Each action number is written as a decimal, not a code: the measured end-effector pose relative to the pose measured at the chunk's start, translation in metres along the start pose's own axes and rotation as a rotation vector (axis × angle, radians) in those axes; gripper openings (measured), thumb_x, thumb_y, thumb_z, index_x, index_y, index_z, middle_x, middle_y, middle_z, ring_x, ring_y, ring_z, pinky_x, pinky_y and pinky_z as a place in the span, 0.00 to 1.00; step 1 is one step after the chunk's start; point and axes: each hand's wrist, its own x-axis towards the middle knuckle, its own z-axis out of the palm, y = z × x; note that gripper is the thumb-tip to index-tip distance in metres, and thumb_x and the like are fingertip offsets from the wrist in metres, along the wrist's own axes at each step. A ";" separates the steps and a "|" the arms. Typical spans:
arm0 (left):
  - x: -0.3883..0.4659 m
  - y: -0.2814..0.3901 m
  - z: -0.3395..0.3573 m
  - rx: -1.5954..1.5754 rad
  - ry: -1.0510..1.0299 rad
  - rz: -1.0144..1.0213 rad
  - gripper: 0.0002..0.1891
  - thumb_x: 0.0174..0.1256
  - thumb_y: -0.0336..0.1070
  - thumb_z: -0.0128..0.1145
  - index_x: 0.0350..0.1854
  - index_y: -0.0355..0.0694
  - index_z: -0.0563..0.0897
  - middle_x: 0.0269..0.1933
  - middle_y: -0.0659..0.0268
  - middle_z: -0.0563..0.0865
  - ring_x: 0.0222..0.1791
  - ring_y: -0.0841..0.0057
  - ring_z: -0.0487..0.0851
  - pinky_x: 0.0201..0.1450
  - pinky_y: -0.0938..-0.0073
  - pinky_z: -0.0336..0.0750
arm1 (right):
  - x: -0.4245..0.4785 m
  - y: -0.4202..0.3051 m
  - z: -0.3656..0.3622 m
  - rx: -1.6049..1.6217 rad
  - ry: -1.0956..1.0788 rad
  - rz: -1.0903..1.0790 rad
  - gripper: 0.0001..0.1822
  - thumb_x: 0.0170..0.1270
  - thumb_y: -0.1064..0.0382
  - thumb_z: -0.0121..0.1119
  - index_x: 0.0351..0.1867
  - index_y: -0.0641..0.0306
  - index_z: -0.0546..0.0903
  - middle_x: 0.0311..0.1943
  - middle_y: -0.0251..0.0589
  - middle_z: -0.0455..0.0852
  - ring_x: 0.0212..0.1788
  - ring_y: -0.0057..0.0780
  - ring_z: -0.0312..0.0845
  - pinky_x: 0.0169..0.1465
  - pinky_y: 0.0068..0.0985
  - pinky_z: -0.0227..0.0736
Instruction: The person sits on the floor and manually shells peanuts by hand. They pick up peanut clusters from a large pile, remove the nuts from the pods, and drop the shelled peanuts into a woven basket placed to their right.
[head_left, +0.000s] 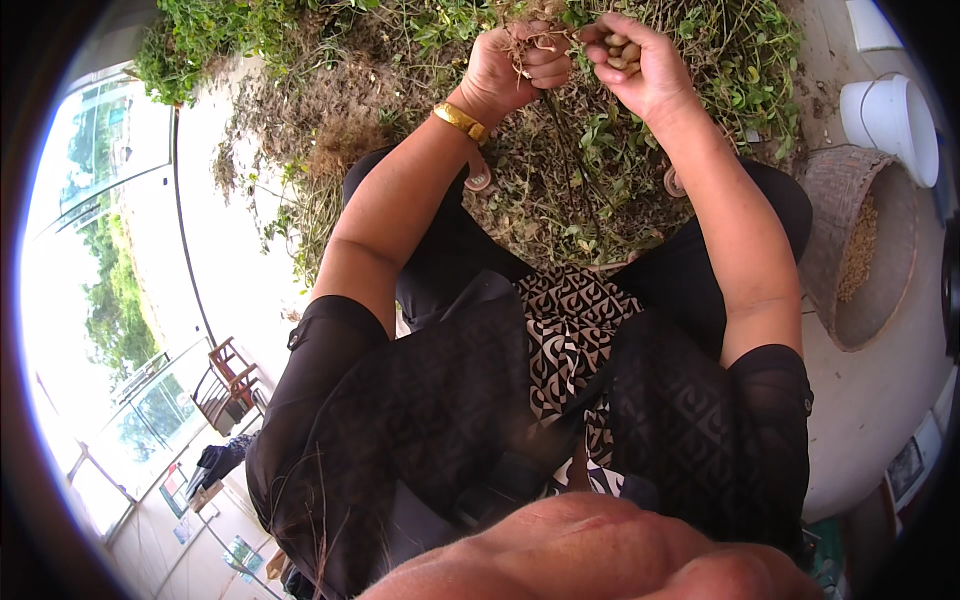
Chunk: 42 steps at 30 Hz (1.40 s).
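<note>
My left hand (504, 73), with a gold bracelet (459, 122) at its wrist, is closed around the root end of a pulled peanut plant. Thin tangled roots (529, 41) stick out above the fingers, and dark stems (559, 127) hang below the fist. Just to the right, my right hand (651, 73) curls around several peanut pods (621, 54), which show between thumb and fingers. Both hands are above a spread of uprooted peanut plants (600, 135), leafy and partly dried, that covers the ground before me.
At my right, a woven basket (832, 199) lies tilted with its mouth outward and a heap of peanuts (861, 247) inside. Beyond it are a white bucket (874, 116) and another white container (874, 26). A wooden chair (236, 375) stands far to the left, near glass panels (112, 150).
</note>
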 end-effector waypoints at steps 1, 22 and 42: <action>0.000 -0.001 -0.008 -0.005 -0.031 0.008 0.13 0.72 0.44 0.55 0.28 0.48 0.72 0.20 0.78 0.61 0.18 0.85 0.57 0.24 0.80 0.53 | -0.002 0.001 0.003 -0.037 -0.028 0.005 0.13 0.70 0.55 0.64 0.37 0.64 0.84 0.26 0.37 0.84 0.23 0.17 0.76 0.20 0.13 0.64; 0.010 -0.007 0.003 0.574 0.111 0.050 0.15 0.77 0.48 0.53 0.32 0.46 0.75 0.26 0.70 0.76 0.27 0.78 0.73 0.33 0.73 0.67 | -0.047 -0.057 -0.028 0.119 -0.012 -0.101 0.11 0.72 0.61 0.61 0.32 0.64 0.78 0.22 0.32 0.77 0.17 0.12 0.62 0.14 0.09 0.52; 0.010 -0.019 0.006 1.058 -0.097 0.096 0.30 0.81 0.52 0.29 0.66 0.34 0.76 0.48 0.58 0.88 0.51 0.70 0.83 0.64 0.68 0.72 | -0.096 -0.080 -0.033 -1.074 0.155 -0.140 0.25 0.72 0.57 0.58 0.67 0.65 0.77 0.57 0.44 0.85 0.55 0.31 0.82 0.58 0.28 0.78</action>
